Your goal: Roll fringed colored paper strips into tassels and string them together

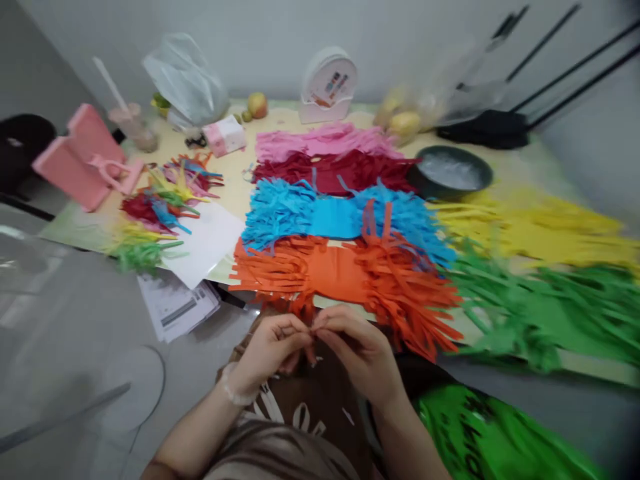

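Note:
My left hand (270, 350) and my right hand (357, 350) meet fingertip to fingertip just below the table's near edge, over my lap. Both are pinched closed on something small between them; motion blur hides what it is. Right above them lies an orange fringed paper sheet (345, 273), its strips hanging down to my fingers. Behind it lie a blue fringed sheet (330, 217), a dark red one (340, 172) and a pink one (325, 141).
Yellow fringed paper (540, 223) and green fringed paper (550, 313) spread at the right. A dark bowl (453, 172) stands behind them. Left: a pile of coloured paper tassels (160, 207), white sheets (205, 243), a pink stand (83, 157). A green shiny bag (490, 433) lies at my right.

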The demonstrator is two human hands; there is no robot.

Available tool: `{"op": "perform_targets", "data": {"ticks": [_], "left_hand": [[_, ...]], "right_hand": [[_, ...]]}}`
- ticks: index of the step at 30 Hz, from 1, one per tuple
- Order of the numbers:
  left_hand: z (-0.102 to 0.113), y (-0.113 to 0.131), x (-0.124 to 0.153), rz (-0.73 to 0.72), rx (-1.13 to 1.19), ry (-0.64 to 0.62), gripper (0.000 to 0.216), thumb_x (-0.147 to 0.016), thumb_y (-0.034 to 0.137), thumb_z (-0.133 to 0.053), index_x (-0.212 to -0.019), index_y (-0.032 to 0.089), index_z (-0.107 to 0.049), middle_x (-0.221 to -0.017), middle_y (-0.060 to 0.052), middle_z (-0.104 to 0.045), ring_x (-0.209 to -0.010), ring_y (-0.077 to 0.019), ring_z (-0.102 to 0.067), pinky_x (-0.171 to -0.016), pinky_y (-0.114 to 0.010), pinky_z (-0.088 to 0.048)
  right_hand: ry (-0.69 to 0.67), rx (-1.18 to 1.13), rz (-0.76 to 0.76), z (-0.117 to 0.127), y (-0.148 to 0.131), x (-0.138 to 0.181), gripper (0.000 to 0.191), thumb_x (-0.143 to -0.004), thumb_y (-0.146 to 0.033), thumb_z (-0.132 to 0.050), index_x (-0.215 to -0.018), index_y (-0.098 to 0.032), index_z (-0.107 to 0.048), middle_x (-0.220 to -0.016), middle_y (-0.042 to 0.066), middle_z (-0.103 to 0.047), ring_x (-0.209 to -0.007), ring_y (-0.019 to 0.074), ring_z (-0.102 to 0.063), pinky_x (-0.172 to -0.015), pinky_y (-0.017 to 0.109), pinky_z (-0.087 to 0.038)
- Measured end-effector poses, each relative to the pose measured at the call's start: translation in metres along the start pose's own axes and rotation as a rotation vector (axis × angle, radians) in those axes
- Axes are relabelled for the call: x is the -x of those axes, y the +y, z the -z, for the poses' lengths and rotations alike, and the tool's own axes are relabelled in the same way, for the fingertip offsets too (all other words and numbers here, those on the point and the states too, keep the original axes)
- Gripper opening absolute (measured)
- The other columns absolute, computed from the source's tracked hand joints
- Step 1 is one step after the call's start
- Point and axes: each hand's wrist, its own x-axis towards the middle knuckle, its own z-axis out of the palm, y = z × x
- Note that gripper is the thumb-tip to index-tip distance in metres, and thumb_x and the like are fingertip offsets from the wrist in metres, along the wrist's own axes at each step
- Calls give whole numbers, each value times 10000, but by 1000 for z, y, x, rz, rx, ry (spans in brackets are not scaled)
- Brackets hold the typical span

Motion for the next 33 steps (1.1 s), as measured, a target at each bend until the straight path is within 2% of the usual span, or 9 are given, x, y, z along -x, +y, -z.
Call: {"op": "perform_targets", "data": {"ticks": [3,5,7,10,13,16,22,27,33], "left_hand": [[10,5,10,-134,-374,11,318,-905,458,-581,-817,158,-645,-646,-34,-688,-420,-92,-513,-404,-210,-398],[32,20,21,-286,-715,79,253,-922,415,-576,-877,201,-705,-794,-56,-745,-673,-170,-668,-635,-283,-543],[69,43,34,-428,-1045,289,205,-929,392,-569,-987,267,-722,-988,-45,-755,-953,-228,-676,-889,-360,-536],[148,82,48,-472,-1274,635,274,-950,361,-495,-1087,223,-688,-1120,-121,-701,-1121,-317,-587,-1024,-543,-426],[220,110,44,-365,-1579,719,357,-882,296,-559,-1206,164,-632,-1339,-167,-585,-1305,-356,-449,-1113,-578,-319],[260,118,33,-282,-1719,688,442,-803,230,-593,-1232,129,-622,-1375,-194,-558,-1339,-380,-415,-1135,-583,-279],[284,118,32,-252,-1653,616,444,-879,350,-488,-1226,125,-651,-1345,-157,-616,-1242,-310,-555,-1100,-465,-393],[297,116,31,-243,-1540,692,643,-1011,407,-121,-1138,128,-686,-1188,-113,-716,-1064,-231,-668,-953,-356,-518],[303,114,25,-258,-1600,630,381,-920,419,-483,-1112,158,-684,-1209,-119,-690,-1084,-260,-651,-977,-384,-501]], "right_hand": [[43,-237,-164,-13,5,7,162,-961,-283,-557,-861,-220,-669,-791,21,-645,-484,77,-498,-442,197,-386],[93,-416,-320,-20,8,12,182,-971,-350,-547,-857,-225,-616,-676,-22,-565,-410,52,-391,-381,174,-297],[164,-528,-432,-25,8,15,209,-931,-409,-610,-835,-227,-576,-619,-45,-479,-444,55,-381,-405,155,-310],[217,-587,-534,-30,8,15,290,-846,-470,-708,-818,-220,-563,-611,-53,-420,-495,57,-366,-450,142,-342],[147,-591,-616,-36,11,13,360,-808,-519,-731,-787,-204,-558,-604,-54,-404,-495,50,-347,-446,132,-324],[109,-592,-655,-44,14,12,401,-780,-552,-744,-780,-196,-560,-610,-48,-414,-503,48,-349,-452,129,-324],[105,-584,-694,-47,18,12,403,-732,-540,-789,-793,-202,-579,-667,-25,-482,-544,59,-417,-492,141,-387],[65,-580,-662,-52,21,12,368,-765,-527,-767,-794,-207,-586,-654,-29,-479,-526,60,-395,-476,149,-374],[53,-570,-641,-59,16,12,375,-790,-529,-744,-778,-199,-566,-613,-43,-437,-508,56,-350,-453,152,-316]]}}
